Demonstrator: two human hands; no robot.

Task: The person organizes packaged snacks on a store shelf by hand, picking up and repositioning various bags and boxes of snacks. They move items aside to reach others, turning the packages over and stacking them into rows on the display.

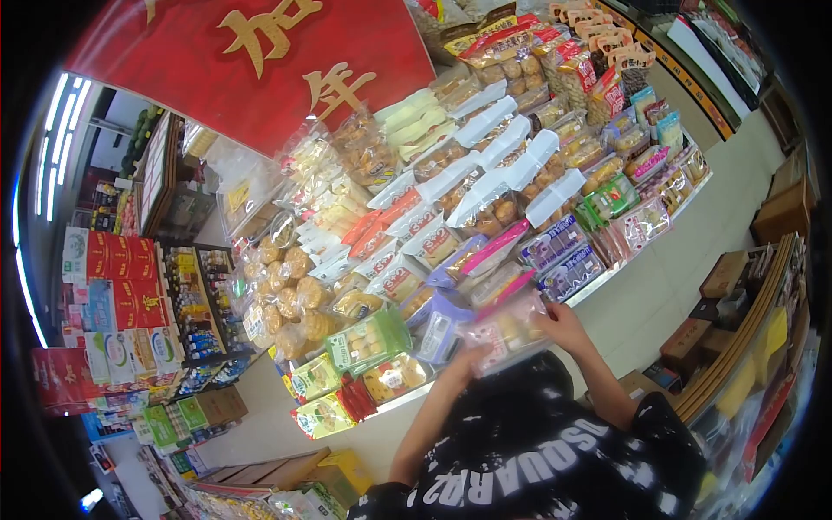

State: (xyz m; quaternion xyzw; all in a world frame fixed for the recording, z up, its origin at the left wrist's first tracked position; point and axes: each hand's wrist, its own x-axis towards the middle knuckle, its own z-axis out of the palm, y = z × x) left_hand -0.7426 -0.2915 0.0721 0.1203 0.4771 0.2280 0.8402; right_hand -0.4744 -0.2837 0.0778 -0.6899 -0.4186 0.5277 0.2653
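A clear snack pack (511,334) with pink printing and pale rounded pieces inside is held in front of my chest, over the near edge of the display. My left hand (469,360) grips its left end, the fingers partly hidden by the pack. At its right end my right hand (562,326) is closed on the edge. Just left of the pack lies a lilac packet (441,328). Behind it is a clear packet with a bright pink edge (503,286). Purple packs (572,271) lie to the right, and a green snack bag (368,341) lies farther left.
The display table (399,400) bears rows of bagged snacks, with round pastries (299,295) at the left. A red banner (269,69) hangs over the far side. Stocked shelves (199,303) stand at the left. Cardboard boxes (689,338) and a curved wooden shelf (737,347) are at right.
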